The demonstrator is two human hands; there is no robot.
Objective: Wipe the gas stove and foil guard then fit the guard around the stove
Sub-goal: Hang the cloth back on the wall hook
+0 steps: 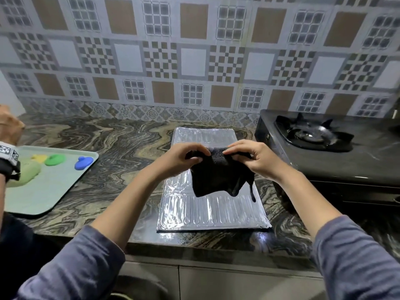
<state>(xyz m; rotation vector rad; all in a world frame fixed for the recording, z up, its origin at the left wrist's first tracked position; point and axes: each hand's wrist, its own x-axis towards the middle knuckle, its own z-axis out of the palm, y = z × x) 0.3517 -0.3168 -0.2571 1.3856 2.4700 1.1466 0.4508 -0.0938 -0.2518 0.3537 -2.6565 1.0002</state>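
Marble counter (121, 139), foil guard (207, 208) under cloth-holding hands

A home kitchen: a black glass-topped gas stove (324, 152) with a pronged burner stands right of the fingers (236, 148), a swirled dark stone tabletop (108, 137) spreads beneath them, and patterned brown-and-grey wall tiles (194, 61) rise beyond them.
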